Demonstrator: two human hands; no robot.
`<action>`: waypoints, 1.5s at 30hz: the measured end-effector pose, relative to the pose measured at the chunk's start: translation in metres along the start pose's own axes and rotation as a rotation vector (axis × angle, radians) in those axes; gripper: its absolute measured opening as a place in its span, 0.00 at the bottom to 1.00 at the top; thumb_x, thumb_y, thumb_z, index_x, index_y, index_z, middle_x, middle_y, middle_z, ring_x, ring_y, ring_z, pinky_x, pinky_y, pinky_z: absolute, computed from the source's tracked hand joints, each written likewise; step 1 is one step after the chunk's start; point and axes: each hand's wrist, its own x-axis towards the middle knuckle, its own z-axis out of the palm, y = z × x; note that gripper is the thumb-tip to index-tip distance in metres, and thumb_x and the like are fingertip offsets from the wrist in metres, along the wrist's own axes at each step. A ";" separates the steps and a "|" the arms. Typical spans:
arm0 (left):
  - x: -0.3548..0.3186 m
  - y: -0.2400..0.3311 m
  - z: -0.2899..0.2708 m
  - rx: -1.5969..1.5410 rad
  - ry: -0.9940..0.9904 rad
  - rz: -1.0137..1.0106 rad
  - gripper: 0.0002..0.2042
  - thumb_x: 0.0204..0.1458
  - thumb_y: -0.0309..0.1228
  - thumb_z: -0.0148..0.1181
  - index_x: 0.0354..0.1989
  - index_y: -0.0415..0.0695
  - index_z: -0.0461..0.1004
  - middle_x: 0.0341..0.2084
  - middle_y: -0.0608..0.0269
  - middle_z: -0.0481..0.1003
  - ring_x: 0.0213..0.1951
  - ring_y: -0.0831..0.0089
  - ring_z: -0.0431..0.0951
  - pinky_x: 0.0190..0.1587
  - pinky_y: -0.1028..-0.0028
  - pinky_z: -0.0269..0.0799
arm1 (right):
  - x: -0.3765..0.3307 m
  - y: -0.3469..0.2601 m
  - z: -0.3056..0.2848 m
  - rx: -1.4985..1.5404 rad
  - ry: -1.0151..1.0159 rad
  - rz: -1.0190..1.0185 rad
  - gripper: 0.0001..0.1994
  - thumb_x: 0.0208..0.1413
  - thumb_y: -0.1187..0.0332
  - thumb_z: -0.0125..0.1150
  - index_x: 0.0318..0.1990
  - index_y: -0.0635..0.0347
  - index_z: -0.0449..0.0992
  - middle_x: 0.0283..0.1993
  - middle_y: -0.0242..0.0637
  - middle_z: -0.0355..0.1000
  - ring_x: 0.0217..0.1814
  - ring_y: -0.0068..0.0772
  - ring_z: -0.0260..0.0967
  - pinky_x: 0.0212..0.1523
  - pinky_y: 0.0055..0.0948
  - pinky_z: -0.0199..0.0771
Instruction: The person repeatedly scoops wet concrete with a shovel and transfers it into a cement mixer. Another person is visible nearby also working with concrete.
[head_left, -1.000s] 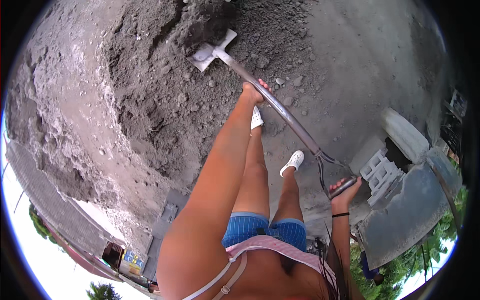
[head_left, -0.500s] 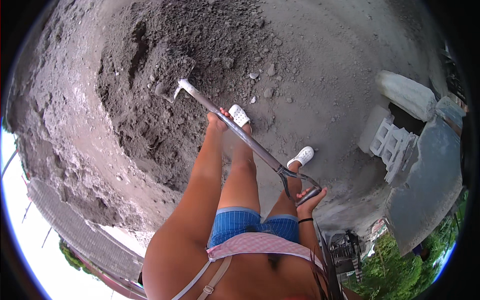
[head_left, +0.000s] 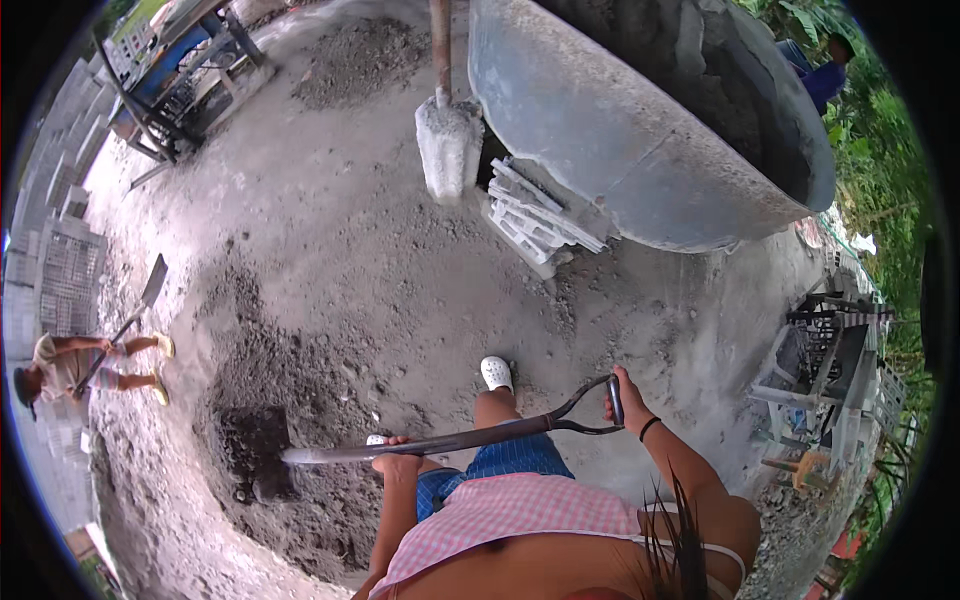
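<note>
The right grip point(head_left: 625, 400) is curled around the crossbar of the D-shaped handle, and the left grip point(head_left: 397, 458) wraps the shaft further down, so both are closed on the one shovel point(head_left: 480, 437). The shovel runs crosswise in front of the body, its long axis almost straight from right to left, dipping only a little toward the body at the blade end. The blade point(head_left: 262, 445) lies directly left of the left grip, beyond the bare end of the shaft, and appears covered with dark, damp-looking soil; whether it hangs just above the ground or rests on it, I cannot tell. The left grip is clearly the nearer one to that load, with the right grip at the opposite end.

Loose soil point(head_left: 325, 505) spreads around and below the blade, left of the left grip. A white shoe point(head_left: 496, 374) shows ahead of the shaft, between the two grips. Further out, ahead and slightly left of the right grip, a small pile of pale blocks point(head_left: 540, 215) lies against a large grey metal vessel point(head_left: 640, 130), which stretches ahead and to the right of that grip. The relation that counts most, as I judge it, is this: the blade points left, away from the vessel, and the right grip is the nearer to it. Farthest left, well beyond the blade, a co-worker point(head_left: 70, 365) holds another shovel point(head_left: 152, 285).
</note>
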 end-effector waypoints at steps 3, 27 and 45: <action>-0.092 -0.057 0.055 0.143 -0.125 0.056 0.13 0.51 0.39 0.32 0.21 0.49 0.59 0.11 0.69 0.61 0.14 0.74 0.61 0.20 0.72 0.62 | -0.008 -0.004 -0.076 0.138 -0.070 0.002 0.31 0.45 0.35 0.46 0.17 0.57 0.64 0.11 0.35 0.59 0.12 0.32 0.60 0.16 0.34 0.66; -0.258 -0.140 0.218 0.783 -1.318 -0.277 0.13 0.54 0.39 0.36 0.25 0.46 0.63 0.20 0.63 0.65 0.25 0.69 0.66 0.32 0.69 0.65 | -0.021 0.094 -0.008 0.709 -0.217 -0.013 0.28 0.51 0.38 0.38 0.22 0.55 0.65 0.14 0.32 0.60 0.14 0.28 0.58 0.18 0.27 0.63; 0.037 0.362 -0.217 -0.797 -0.503 0.088 0.12 0.48 0.38 0.38 0.15 0.53 0.61 0.08 0.75 0.59 0.15 0.78 0.60 0.28 0.71 0.61 | -0.134 0.109 0.380 -0.584 -0.807 -0.418 0.07 0.47 0.67 0.57 0.26 0.58 0.67 0.17 0.32 0.64 0.17 0.25 0.62 0.24 0.29 0.70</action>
